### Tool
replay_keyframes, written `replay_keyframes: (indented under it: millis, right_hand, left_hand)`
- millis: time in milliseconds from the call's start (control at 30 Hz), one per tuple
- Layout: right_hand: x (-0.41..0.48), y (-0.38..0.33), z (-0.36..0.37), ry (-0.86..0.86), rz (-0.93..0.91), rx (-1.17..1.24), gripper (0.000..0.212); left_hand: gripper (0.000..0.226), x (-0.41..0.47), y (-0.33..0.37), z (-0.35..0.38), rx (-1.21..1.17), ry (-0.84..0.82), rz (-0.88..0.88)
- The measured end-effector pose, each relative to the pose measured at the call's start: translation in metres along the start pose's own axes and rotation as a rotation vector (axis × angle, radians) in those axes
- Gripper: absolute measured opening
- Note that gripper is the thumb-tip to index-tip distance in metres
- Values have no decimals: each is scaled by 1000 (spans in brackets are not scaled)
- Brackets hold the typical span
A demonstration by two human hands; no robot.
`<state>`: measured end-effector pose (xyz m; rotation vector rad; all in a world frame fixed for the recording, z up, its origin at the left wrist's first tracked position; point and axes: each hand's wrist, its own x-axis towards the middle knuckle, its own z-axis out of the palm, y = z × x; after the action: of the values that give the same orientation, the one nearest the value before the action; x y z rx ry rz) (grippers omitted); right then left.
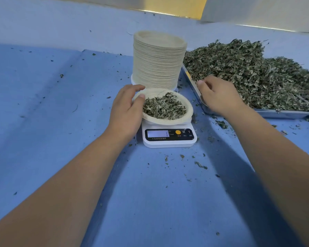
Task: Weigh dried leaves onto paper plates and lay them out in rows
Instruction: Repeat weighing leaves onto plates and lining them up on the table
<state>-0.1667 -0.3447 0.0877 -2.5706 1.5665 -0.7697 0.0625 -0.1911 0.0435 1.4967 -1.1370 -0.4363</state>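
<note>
On the blue bench [43, 104] my left grip [128, 106] pinches the rim of the plate [185, 104] of leaves [163, 106] on the scale [169, 138]. My right grip [218, 96] curls into the tray [284, 114] pile [239, 68]; contents unclear. Weighing step, I judge; next needs a small top-up.

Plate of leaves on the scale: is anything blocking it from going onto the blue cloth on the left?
Nothing visible does. The plate has the left grip on its rim, and the blue cloth left of it holds only scattered leaf crumbs.
</note>
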Motion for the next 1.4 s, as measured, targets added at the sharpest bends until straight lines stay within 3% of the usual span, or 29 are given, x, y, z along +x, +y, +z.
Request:
replay_keyframes:
  millis: [167, 300, 400, 467, 567, 667, 833, 1000, 1167, 1300, 1400]
  right_hand:
    - [-16, 27, 20, -88, 116, -304, 68]
    - [-16, 25, 23, -5, 77, -225, 64]
    - [-10, 28, 17, 127, 58, -129, 54]
    - [0, 28, 15, 37, 108, -184, 51]
    - [5, 30, 16, -211, 185, -243, 65]
    - [2, 32, 18, -218, 138, -241, 68]
    - [-7, 33, 20, -93, 13, -173, 53]
    - [-11, 27, 14, 97, -24, -108, 45]
    - [-12, 22, 13, -201, 80, -271, 65]
    - [-15, 21, 13, -125, 39, -211, 59]
    - [-17, 21, 13, -76, 29, -145, 51]
  left_hand:
    - [27, -4, 4, 1, 66, -59, 42]
    - [14, -7, 9, -2, 57, -6, 92]
    - [21, -11, 13, -2, 104, -28, 175]
    - [27, -14, 15, 1, 135, -80, 258]
    - [29, -17, 18, 5, 175, -152, 355]
    - [32, -18, 16, 6, 264, -183, 394]
    - [50, -15, 12, 4, 354, -197, 298]
    - [42, -12, 12, 1, 374, -185, 262]
    - [41, -12, 12, -3, 190, -53, 201]
    - [31, -10, 12, -8, 53, 97, 105]
    - [32, -9, 10, -9, 63, 85, 74]
